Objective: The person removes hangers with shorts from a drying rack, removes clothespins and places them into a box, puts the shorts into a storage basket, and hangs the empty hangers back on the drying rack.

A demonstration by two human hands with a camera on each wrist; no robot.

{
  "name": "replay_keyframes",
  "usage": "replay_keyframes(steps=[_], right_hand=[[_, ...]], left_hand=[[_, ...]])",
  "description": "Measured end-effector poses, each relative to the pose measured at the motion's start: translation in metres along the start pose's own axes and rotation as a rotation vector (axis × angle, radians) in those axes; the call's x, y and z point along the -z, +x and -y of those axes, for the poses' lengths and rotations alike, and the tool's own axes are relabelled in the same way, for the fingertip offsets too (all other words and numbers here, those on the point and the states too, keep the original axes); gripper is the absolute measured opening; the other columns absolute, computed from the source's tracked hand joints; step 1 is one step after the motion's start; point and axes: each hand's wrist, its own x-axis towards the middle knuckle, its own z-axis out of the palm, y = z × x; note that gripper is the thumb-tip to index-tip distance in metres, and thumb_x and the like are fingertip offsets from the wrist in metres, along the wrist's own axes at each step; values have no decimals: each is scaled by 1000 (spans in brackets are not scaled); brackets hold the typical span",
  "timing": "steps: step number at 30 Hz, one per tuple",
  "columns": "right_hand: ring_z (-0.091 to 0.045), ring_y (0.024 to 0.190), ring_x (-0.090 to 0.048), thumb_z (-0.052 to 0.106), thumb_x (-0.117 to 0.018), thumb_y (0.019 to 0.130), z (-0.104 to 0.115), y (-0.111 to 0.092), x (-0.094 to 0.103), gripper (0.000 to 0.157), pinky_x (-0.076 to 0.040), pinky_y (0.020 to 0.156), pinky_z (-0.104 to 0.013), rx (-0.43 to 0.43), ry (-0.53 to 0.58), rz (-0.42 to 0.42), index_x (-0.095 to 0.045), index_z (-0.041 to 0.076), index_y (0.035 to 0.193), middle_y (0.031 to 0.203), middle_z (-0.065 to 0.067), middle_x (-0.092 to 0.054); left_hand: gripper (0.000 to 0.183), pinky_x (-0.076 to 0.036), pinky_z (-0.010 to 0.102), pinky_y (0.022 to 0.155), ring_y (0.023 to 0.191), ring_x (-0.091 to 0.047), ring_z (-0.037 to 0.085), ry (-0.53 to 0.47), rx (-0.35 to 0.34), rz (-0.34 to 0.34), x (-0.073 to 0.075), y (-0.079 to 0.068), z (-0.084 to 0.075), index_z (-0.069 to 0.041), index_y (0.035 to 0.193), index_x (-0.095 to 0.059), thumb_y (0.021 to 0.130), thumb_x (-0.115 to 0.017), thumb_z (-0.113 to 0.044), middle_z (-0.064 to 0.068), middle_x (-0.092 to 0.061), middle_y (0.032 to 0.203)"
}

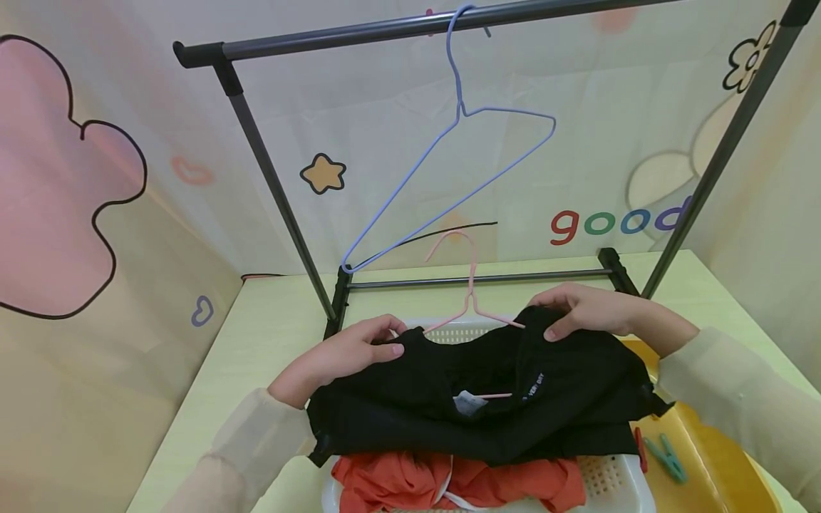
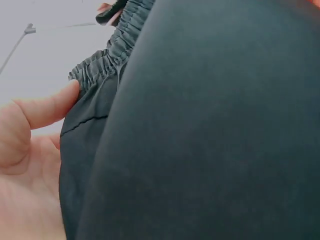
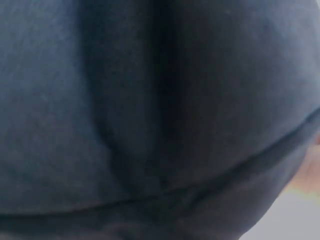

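A black top [image 1: 410,406] with small white lettering and a pale label is spread above a laundry basket. A pink hanger [image 1: 472,278] sits inside it, its hook standing up out of the neck opening and its lower bar showing through the front opening. My left hand [image 1: 349,349] pinches the top's left shoulder between thumb and fingers. At the other shoulder, my right hand [image 1: 590,310] grips the cloth the same way. Gathered fabric [image 2: 105,62] shows beside the left thumb in the left wrist view. Dark cloth [image 3: 150,110] fills most of the right wrist view.
A blue hanger [image 1: 459,85] hangs from the dark rack bar [image 1: 359,30] above. Below the top, orange-red cloth [image 1: 391,481] lies in the white basket [image 1: 631,491]. A yellow tray [image 1: 725,449] at the right holds a green clothespin [image 1: 667,458]; a red clothespin [image 1: 640,449] is nearby.
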Motion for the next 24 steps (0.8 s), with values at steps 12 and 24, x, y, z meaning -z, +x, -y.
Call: replay_keyframes(steps=[12,24], right_hand=[[-12,90,-58,10,-57,84,10,2,-12,34,-45,83,-22,81,-110,-49,-51,-1,116,106,-12,-60],[-21,108,-48,13,-59,83,25,6,-27,38,-35,96,-43,99,-268,-171,-51,7,119,115,-6,-55]], left_hand=[[25,-38,31,84,94,-46,20,-33,-23,7,-4,11,-13,-6,113,-49,90,-49,-17,9,-52,102],[24,-42,28,81,84,-53,16,-34,-71,22,0,17,-21,-6,111,-52,89,-52,-16,9,-58,96]])
